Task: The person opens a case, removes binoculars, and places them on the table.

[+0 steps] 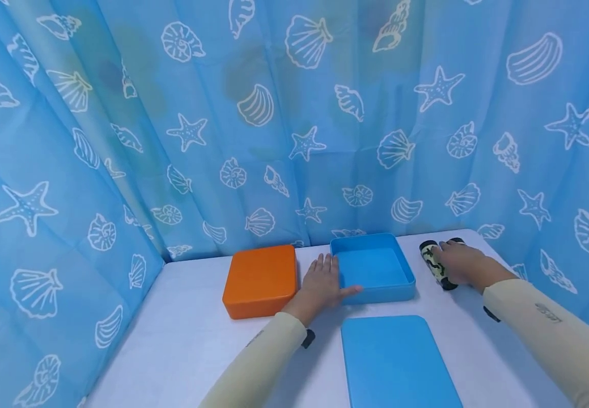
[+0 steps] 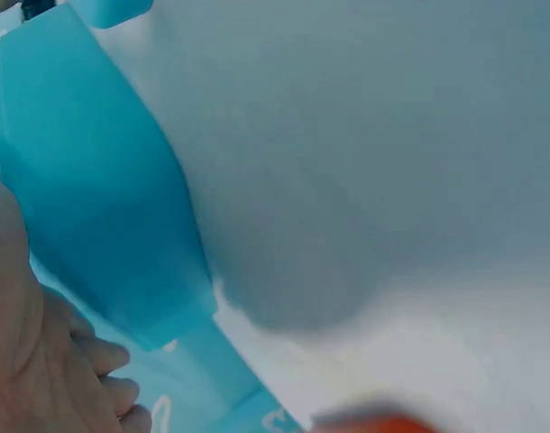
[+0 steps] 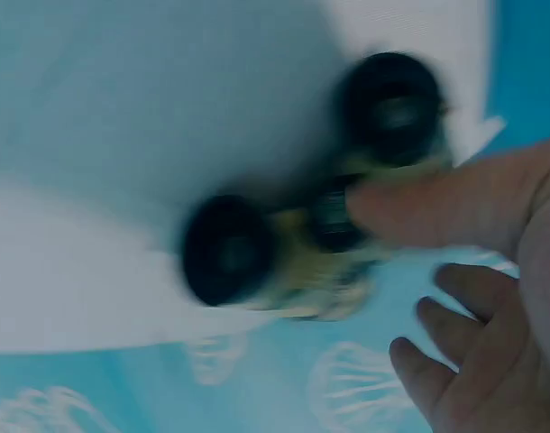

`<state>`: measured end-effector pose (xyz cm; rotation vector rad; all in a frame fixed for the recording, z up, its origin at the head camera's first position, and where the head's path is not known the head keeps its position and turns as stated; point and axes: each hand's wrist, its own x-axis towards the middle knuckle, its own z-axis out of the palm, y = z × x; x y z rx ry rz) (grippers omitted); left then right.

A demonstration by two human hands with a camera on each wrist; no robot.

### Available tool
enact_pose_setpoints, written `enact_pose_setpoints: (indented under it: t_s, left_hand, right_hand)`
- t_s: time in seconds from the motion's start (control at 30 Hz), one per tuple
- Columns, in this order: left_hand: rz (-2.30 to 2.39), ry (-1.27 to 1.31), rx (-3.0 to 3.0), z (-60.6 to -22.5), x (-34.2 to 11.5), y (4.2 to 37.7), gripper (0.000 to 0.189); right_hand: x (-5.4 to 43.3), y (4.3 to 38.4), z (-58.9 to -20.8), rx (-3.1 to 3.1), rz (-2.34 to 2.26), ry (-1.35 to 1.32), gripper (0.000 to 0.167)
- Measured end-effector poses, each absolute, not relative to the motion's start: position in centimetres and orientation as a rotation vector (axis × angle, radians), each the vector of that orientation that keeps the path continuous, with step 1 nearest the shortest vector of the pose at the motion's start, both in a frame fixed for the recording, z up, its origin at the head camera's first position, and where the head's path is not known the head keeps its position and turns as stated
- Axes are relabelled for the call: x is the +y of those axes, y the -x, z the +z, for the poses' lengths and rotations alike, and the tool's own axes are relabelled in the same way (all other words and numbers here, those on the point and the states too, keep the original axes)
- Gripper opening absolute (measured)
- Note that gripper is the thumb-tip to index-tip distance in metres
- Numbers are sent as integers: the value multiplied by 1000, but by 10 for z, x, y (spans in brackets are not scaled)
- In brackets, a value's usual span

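My left hand [image 1: 322, 281] reaches along the left side of a shallow blue box [image 1: 383, 294] with its inside facing up. The fingers lie straight by the wall, and the thumb stretches across the near edge. In the left wrist view the palm [image 2: 32, 361] shows beside the box's blue side [image 2: 95, 180]. At the table's right, my right hand [image 1: 462, 263] is over camouflage-patterned binoculars [image 1: 433, 262] with black ends. The right wrist view, blurred, has the thumb on the middle of the binoculars [image 3: 230, 253]; three fingers [image 3: 446, 329] show apart from them, and the index finger is hidden.
A flat blue lid [image 1: 396, 362] lies on the white table [image 1: 182, 317] nearer to me than the box. Left of my left hand sits an orange box [image 1: 262, 277]. A blue curtain [image 1: 284, 187] with white seashells hangs behind and at both sides.
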<state>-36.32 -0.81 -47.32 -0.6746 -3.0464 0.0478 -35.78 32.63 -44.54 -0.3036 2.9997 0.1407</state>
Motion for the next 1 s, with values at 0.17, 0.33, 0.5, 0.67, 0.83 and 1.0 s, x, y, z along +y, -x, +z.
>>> enact_pose_setpoints:
  t_s: [0.17, 0.33, 0.5, 0.67, 0.83, 1.0]
  left_hand:
    - [-6, 616, -3024, -459, -49, 366, 89]
    - [-102, 423, -2944, -444, -122, 376, 69]
    - [-269, 146, -2956, -443, -186, 380, 56]
    - [-730, -76, -3015, -450, -216, 385, 51]
    - [-1064, -246, -3002, -454, -220, 393, 62]
    - [-1244, -449, -3012, -443, -242, 392, 68]
  right_hand:
    - [280, 357, -420, 3043, 71, 391, 50]
    - [228, 363, -409, 3046, -261, 463, 49]
    - [176, 365, -423, 2991, -548, 605, 47]
    - [116, 375, -440, 2842, -929, 512, 43]
    - [76, 390, -452, 2614, -1324, 254, 50]
    - [39, 394, -453, 2230, -1684, 22, 57]
